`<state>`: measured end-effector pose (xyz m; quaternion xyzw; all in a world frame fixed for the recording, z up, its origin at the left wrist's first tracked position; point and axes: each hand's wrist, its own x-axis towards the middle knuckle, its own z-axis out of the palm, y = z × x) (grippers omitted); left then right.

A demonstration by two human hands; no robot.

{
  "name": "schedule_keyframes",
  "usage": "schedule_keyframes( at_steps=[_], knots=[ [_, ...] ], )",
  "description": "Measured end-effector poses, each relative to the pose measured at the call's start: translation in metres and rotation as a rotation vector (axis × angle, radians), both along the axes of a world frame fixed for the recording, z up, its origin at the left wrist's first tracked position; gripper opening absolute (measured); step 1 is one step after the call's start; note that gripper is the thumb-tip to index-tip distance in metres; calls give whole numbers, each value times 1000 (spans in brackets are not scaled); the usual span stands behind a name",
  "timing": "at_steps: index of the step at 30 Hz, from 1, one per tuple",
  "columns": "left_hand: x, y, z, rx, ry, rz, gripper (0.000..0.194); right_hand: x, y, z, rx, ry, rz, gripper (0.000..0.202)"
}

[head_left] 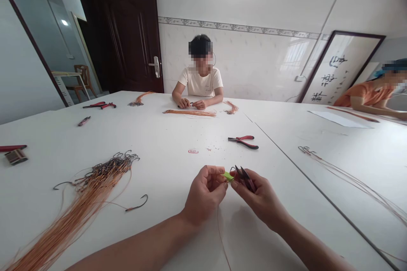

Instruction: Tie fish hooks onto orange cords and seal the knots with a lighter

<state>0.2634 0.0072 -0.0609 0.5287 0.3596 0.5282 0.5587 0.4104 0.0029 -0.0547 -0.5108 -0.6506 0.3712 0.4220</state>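
Observation:
My left hand [206, 192] is closed in a pinch, with a bright green piece [228, 176] at its fingertips. A thin fishing line [221, 237] hangs below it to the table. My right hand [262, 194] meets the left fingertips and is wrapped round small dark-bladed thread snips [245, 178], blades pointing up. Between the two hands shows the dark curve of a fishing hook [232, 169]; its shank is hidden by fingers. To the left lies a bundle of hooks [110, 167] tied to orange lines [66, 228], with one single hook [140, 204] beside it.
Red-handled pliers [244, 140] lie beyond my hands, near a small red-marked label [193, 151] and dark scraps. Several hooks on lines [307, 151] lie right of the table seam [286, 159]. One person [200, 80] works opposite, another [365, 95] at far right.

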Motion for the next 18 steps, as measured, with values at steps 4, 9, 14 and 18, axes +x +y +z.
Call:
schedule_keyframes(
  at_steps=[4,9,14,18],
  knots=[
    [-1,-1,-1,7,33,-36,21,1,3,-3,13,-29,18,25],
    [-1,-1,2,19,44,-73,26,1,4,-3,21,-123,41,29],
    [-1,0,4,9,49,-77,24,1,2,2,96,-220,64,28],
    [-2,-1,2,15,65,-66,24,0,2,4,120,-246,92,26]
  ],
)
